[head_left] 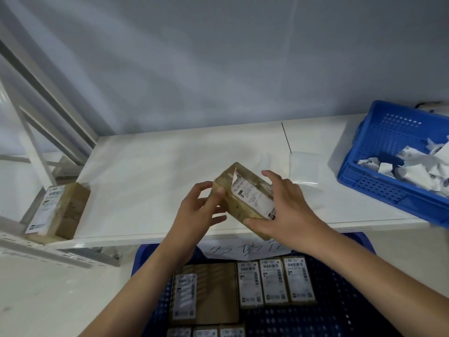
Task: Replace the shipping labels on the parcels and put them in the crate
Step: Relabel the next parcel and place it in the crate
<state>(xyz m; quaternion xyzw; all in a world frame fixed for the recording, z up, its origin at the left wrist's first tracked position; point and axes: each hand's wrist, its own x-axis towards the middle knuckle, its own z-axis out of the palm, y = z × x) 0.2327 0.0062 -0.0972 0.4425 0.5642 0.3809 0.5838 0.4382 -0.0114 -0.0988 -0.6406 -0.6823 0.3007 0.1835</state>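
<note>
White worktop (150,166) runs across the middle of our view, a pale grey wall behind it, and dead centre we have the action: a brown parcel (245,198) held up just above the worktop's near edge, tilted, its far end pointing toward 11 o'clock. Our left hand (194,210) comes in from 7 o'clock, and its thumb and fingers (218,190) pinch the parcel's left side. Our right hand (286,210) arrives from 4 o'clock, fingers curled round the parcel's right edge and thumb along its near end. On top sits a white shipping label (252,198), and its far corner is curled up off the surface.

Over at 9 o'clock, another labelled parcel (58,210) rests at the worktop's left end, well apart from our hands. Up at 2 o'clock, a blue crate (379,171) sits tilted on the worktop, with crumpled white labels (413,164) heaped inside. Between it and our hands lies a clear plastic sheet (303,166).

Down at 6 o'clock, below the worktop's edge, a second blue crate (340,300) holds labelled parcels (272,280) lying flat, side by side, labels facing up. A white paper with handwriting (243,249) lies at its far rim; we cannot read it.
</note>
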